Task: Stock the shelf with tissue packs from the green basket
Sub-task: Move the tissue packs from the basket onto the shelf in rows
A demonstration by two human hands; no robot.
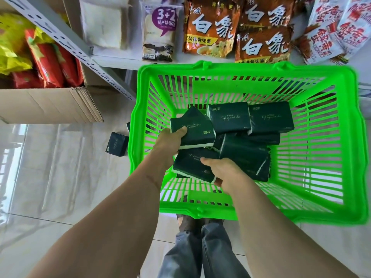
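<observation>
My left fingers [181, 131] clench one dark tissue pack [195, 131] and my right hand [222, 169] grips another [192, 164], both above the green basket [200, 214] on the floor, so I'd lift them level toward the shelf [118, 62] without squeezing.

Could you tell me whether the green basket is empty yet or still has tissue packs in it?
Not empty. The green basket holds several dark tissue packs, and each of the hands grips one: left hand, right hand.
</observation>
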